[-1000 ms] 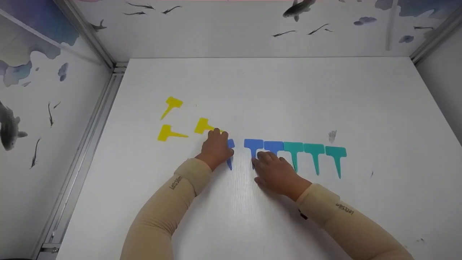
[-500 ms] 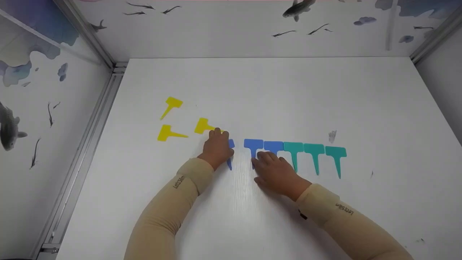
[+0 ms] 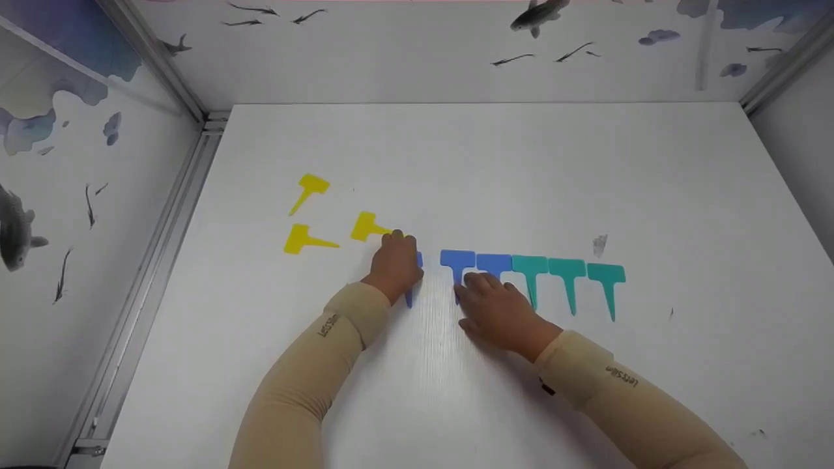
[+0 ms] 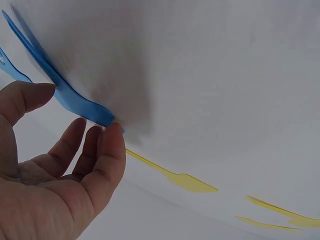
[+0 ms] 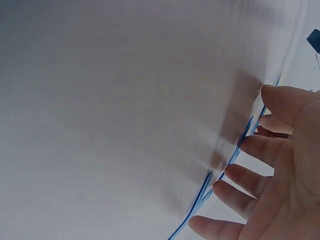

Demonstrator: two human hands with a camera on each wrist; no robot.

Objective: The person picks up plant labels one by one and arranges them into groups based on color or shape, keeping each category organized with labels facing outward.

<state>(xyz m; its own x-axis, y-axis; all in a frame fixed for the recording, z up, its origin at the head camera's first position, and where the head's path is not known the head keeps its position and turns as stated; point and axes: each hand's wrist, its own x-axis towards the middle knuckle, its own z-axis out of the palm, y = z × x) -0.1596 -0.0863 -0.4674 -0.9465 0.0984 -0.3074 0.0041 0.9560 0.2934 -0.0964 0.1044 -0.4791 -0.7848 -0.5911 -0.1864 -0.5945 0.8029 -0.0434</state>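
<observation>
My left hand holds a blue T-shaped plant label between thumb and fingertips, mostly hidden under it in the head view. In the left wrist view a shadow lies beside this label. The fingertips of my right hand rest on the stems of two blue plant labels, one on the left and one beside it, whose stem is covered. Three teal plant labels, the nearest, a middle one and the last, continue this row to the right, stems toward me.
Three yellow plant labels lie scattered at the left: an upper one, a lower one and one whose stem tip reaches my left fingers. The white table is bounded by a metal rail and printed panels.
My left hand has shifted slightly right and the stem tip of its blue label has swung a little left. The right hand and the row beneath it have not moved.
</observation>
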